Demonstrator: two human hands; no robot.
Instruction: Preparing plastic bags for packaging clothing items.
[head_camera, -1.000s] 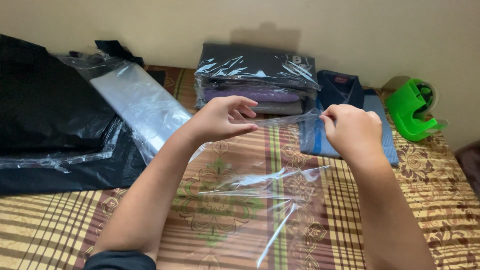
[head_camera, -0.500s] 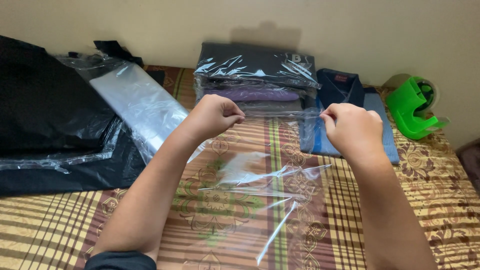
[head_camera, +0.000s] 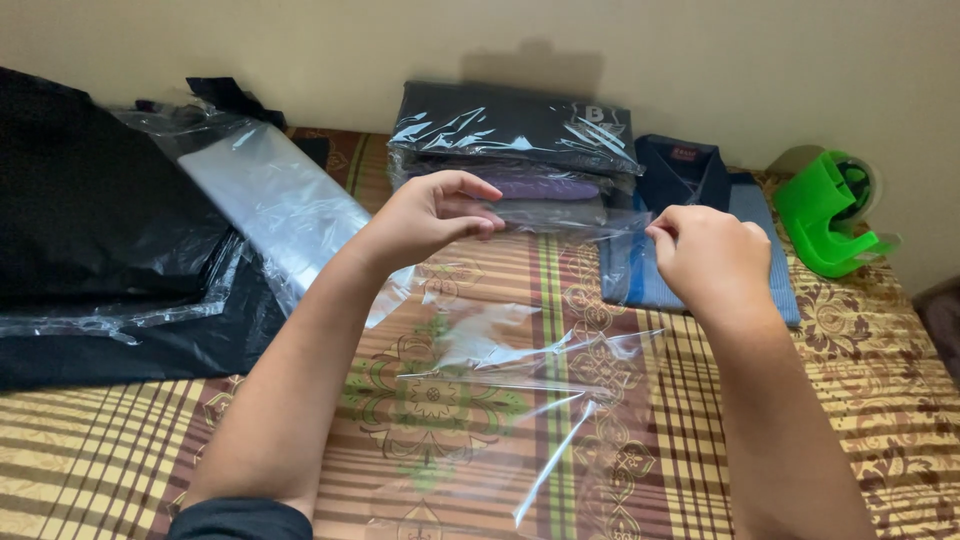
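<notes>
The left hand (head_camera: 425, 215) and the right hand (head_camera: 705, 255) are both raised above the bed and hold between them the upper edge of a clear plastic bag (head_camera: 520, 375). The bag is thin, glossy and almost invisible; only its creases and bright reflections show its shape, and it hangs from the hands down to the bedsheet (head_camera: 120, 450) in front of the person. The left hand pinches one corner of the edge with thumb and forefinger, while the other fingers are curved and a little spread above. The right hand is closed more like a loose fist, with the thumb and forefinger pressed together on the other corner. The bedsheet is woven cloth with brown and cream stripes and a green floral ornament. Behind the hands, against the wall, stands a stack of folded clothes (head_camera: 515, 150), each one wrapped in shiny film, dark on top and purple below. Just beside it on the right lies a folded blue shirt (head_camera: 745, 230) with a dark collar, ribbed in texture. Further right is a green tape dispenser (head_camera: 825, 215) of hard plastic. On the left lie a pile of flat clear bags (head_camera: 275, 205) and soft black plastic sheets (head_camera: 90, 200), wrinkled and matte.
</notes>
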